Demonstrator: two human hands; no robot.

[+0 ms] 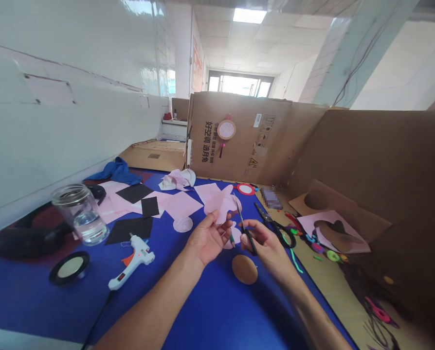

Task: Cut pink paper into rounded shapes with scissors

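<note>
Between the thumb and fingers of my left hand (208,239) is a piece of pink paper (221,201) with rounded, curved edges. My right hand (263,240) grips a pair of scissors (244,224) by dark handles, blades pointing up and away, beside the paper's right edge. Whether the blades touch the paper I cannot tell. Below my hands another pink paper shape (235,235) lies on the blue table, and a green pen-like stick shows near my left fingers. A round tan disc (244,270) lies just in front of my right hand.
A white glue gun (133,262), a water jar (84,214) and a black-rimmed disc (70,268) stand left. Pink sheets (181,204) and black squares (133,193) lie behind. Larger black-handled scissors (274,224) and craft bits lie right. Cardboard walls (276,136) enclose the back.
</note>
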